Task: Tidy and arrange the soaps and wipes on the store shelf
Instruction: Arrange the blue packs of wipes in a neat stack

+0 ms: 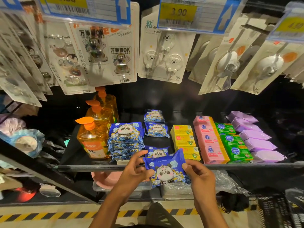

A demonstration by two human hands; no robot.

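The person stands at the shelf [79, 167] with both hands raised just in front of its near edge, a blue panda wipes pack [167, 171] between them. The pack is tilted, its right end higher, and it overlaps the shelf's lip without resting on it. The left hand [134, 170] pinches the pack's left edge with the thumb; its other fingers [141, 153] are loosely spread, the forefinger pointing up toward the shelf. The right hand [199, 176] pinches the right edge, thumb on the front and the rest of its fingers curled behind, out of sight.

On the shelf, from left to right: three orange pump bottles [92, 139] in a line running far to near; a stack [125, 139] of the same panda packs just beside the nearest bottle; then a loose column of three single packs, two far [155, 123] and one near [157, 152], the near one partly behind the held pack. Right of these sit yellow boxes [185, 139], pink bars [211, 142], green bars [232, 142] and purple packs [257, 139], each in its own far-to-near row, the rows touching or nearly so.

Above hang hook cards [162, 51] under price tags [179, 13]. Below the shelf sits a pink basin [105, 178], and striped tape [49, 216] runs along the floor.
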